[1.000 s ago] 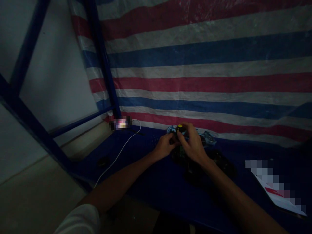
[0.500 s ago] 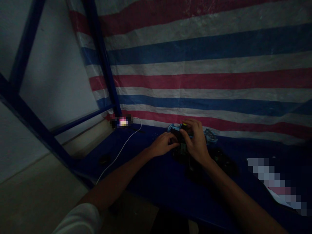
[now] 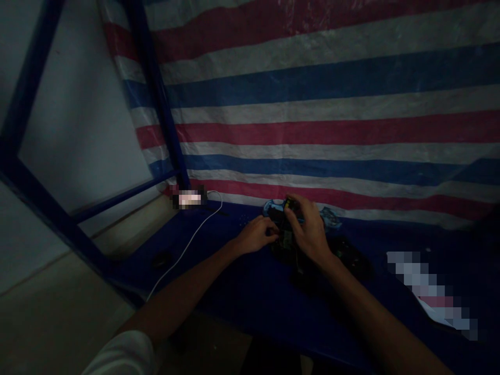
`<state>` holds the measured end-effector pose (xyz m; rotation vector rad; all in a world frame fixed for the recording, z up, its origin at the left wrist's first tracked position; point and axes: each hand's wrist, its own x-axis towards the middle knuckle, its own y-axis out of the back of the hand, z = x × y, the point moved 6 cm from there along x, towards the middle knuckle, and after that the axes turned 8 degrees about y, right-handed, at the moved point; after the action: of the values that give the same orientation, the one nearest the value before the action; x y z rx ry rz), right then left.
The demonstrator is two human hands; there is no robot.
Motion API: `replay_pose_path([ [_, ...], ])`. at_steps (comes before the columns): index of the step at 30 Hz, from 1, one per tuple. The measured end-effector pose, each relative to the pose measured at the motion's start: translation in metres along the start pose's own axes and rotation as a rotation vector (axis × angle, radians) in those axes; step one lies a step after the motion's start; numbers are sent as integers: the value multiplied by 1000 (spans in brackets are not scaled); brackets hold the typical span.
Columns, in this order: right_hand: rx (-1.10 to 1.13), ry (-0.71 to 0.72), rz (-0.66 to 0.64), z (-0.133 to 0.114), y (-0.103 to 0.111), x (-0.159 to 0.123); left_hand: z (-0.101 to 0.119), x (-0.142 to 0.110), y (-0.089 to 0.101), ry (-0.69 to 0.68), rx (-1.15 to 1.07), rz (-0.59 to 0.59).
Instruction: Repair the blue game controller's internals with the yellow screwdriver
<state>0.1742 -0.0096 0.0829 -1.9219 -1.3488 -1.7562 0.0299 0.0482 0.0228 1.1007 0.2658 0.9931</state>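
My right hand (image 3: 310,229) grips a small black part with a yellow patch (image 3: 289,202) between thumb and fingers, raised over a dark assembly. To its left, my left hand (image 3: 258,234) has its fingers bent in a pinch at the edge of that assembly; what they hold, if anything, is too dark to make out. The dark assembly (image 3: 287,240) shows a greenish board-like piece and a thin wire, and lies on the blue surface below both hands. A clear blue shell (image 3: 331,217), like a toy car body, sits behind and is partly covered by my right hand.
Dark bulky parts (image 3: 351,255) lie right of my right wrist. A white sheet (image 3: 433,310) rests farther right. On the left, a white cable (image 3: 191,240) runs from a blurred bright device (image 3: 189,198). A blue metal frame (image 3: 162,104) and striped tarp (image 3: 312,125) enclose the blue surface.
The black part in my right hand has turned, showing more of its yellow patch. My left fingers sit slightly lower against the assembly. The whole view has shifted a little.
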Motion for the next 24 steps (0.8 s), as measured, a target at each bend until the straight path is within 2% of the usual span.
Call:
replay_pose_path([
  [14, 58, -97, 87, 11, 4, -3, 11, -8, 7, -141, 143, 55],
  [24, 28, -130, 173, 14, 11, -5, 15, -8, -2, -128, 305, -17],
])
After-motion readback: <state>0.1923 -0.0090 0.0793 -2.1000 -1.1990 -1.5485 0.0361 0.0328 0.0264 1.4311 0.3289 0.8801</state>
